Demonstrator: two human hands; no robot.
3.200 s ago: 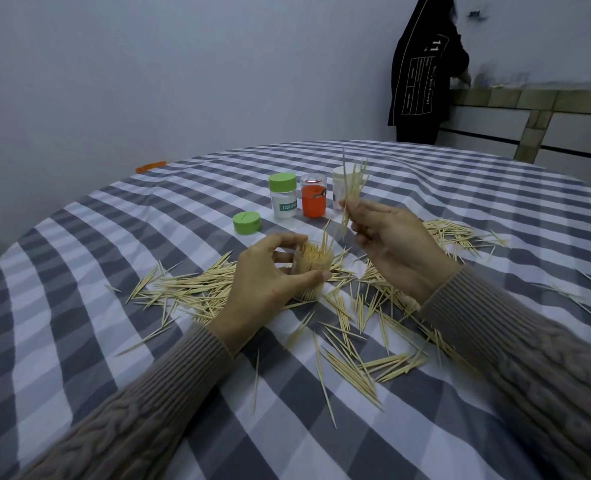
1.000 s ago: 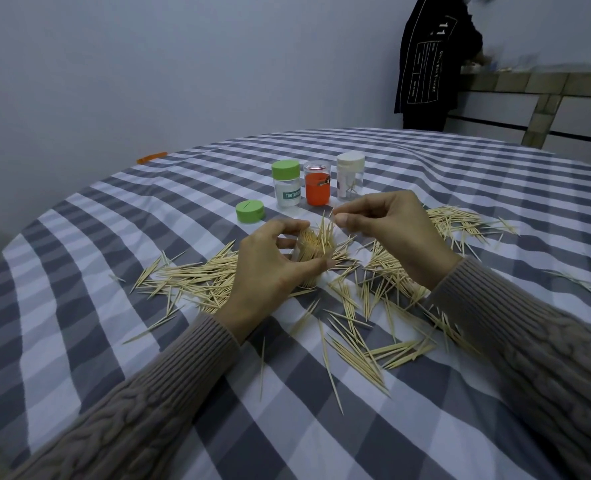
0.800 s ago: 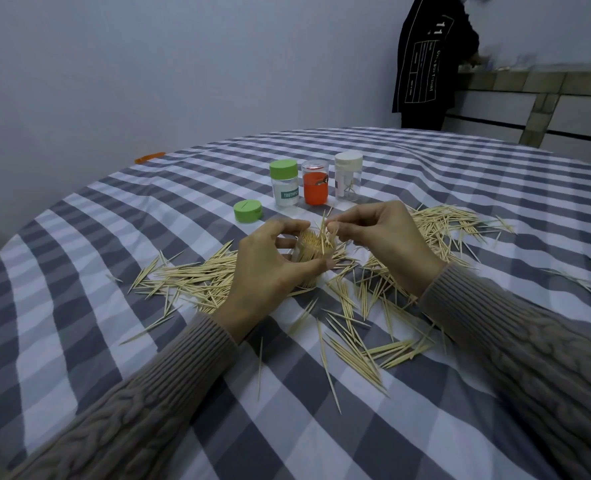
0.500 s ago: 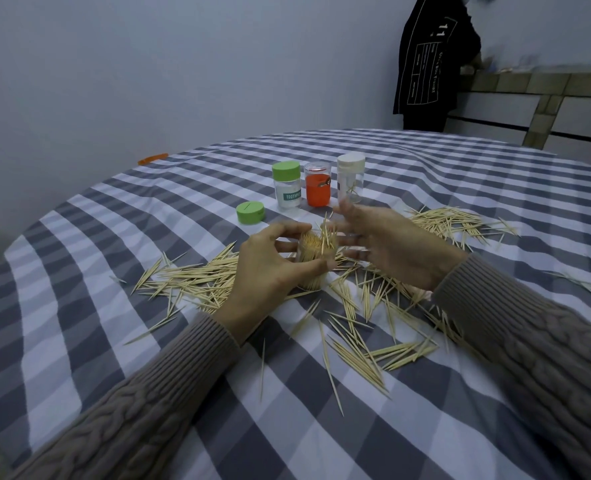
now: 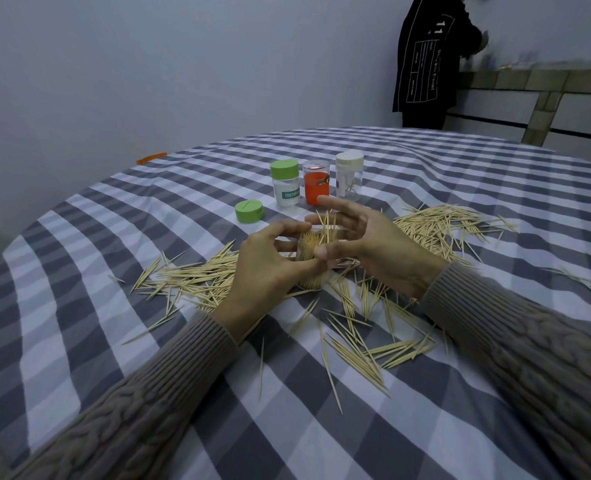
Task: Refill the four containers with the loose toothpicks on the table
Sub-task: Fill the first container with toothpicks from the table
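Left hand (image 5: 266, 268) gripped the open, nearly full container (image 5: 310, 261) upright on the tabletop (image 5: 79, 306). Right hand (image 5: 366, 244) hovered just beside it, fingers spread, empty. Loose toothpicks (image 5: 356, 344) lay scattered around.

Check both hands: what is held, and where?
Left hand grips the open toothpick container round its side wall. Right hand is open beside it, holding nothing.

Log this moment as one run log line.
left hand: grips open container | right hand: open beside it | loose toothpicks: remaining
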